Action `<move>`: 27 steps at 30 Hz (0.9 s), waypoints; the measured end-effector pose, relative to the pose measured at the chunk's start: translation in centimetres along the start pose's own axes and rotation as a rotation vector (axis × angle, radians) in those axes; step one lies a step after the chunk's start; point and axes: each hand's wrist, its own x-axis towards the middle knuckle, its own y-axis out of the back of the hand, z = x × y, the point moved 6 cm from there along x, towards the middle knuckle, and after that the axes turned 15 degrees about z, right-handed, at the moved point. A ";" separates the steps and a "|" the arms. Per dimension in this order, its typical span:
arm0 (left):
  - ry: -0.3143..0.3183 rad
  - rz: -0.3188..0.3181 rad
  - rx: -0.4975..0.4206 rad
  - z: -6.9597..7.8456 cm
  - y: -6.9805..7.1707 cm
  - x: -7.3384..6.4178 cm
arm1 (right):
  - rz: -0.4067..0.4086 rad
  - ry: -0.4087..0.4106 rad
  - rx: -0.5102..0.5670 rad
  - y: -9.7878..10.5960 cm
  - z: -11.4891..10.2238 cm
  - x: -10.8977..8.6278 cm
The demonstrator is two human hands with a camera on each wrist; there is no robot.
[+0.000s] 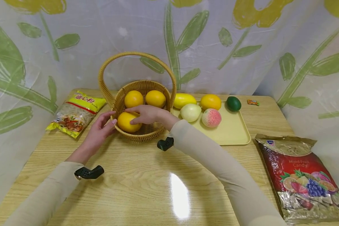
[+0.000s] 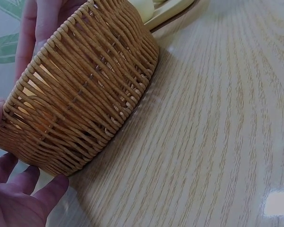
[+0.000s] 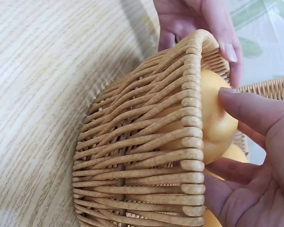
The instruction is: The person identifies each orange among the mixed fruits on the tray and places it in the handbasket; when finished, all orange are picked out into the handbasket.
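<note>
The woven basket (image 1: 141,137) with a tall arched handle stands on the table. At its left side, my left hand (image 1: 100,128) holds the wall, thumb at the rim and fingers low on the outside, as the left wrist view shows. My right hand (image 1: 147,114) reaches inside and grips an orange (image 1: 126,123) at the basket's front left. In the right wrist view, thumb and fingers lie on either side of that orange (image 3: 217,123), just above the rim. Two more oranges, one at the left (image 1: 134,99) and one at the right (image 1: 156,99), sit behind it.
Right of the basket, a yellow tray (image 1: 234,135) bears a peach (image 1: 211,118), a pale round fruit (image 1: 190,112), another orange (image 1: 210,102), a long yellow fruit (image 1: 184,100) and a dark green fruit (image 1: 233,104). A pasta bag (image 1: 76,113) lies left; a candy bag (image 1: 302,179) lies right.
</note>
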 end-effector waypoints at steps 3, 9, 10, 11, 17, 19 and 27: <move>0.001 -0.006 0.006 -0.2 -0.1 0.1 | 0.009 -0.002 0.010 0.0 0.2 -0.2; 0.006 -0.004 -0.007 -0.1 -0.3 0.1 | 0.101 0.020 0.013 0.4 0.3 -1.7; 0.007 -0.001 -0.012 -0.1 -0.3 0.0 | 0.129 0.040 0.010 0.5 0.1 -2.1; 0.008 0.001 -0.016 0.0 -0.4 0.0 | 0.159 0.060 0.015 0.7 -0.1 -2.6; 0.002 -0.004 -0.002 0.1 -0.4 0.1 | 0.296 0.193 0.129 1.3 -1.2 -6.5; 0.001 -0.006 0.012 0.1 -0.3 0.1 | 0.317 0.211 0.192 1.4 -1.3 -8.2; -0.006 -0.003 -0.022 0.0 -0.2 0.1 | 0.384 0.203 0.483 2.7 0.6 -14.2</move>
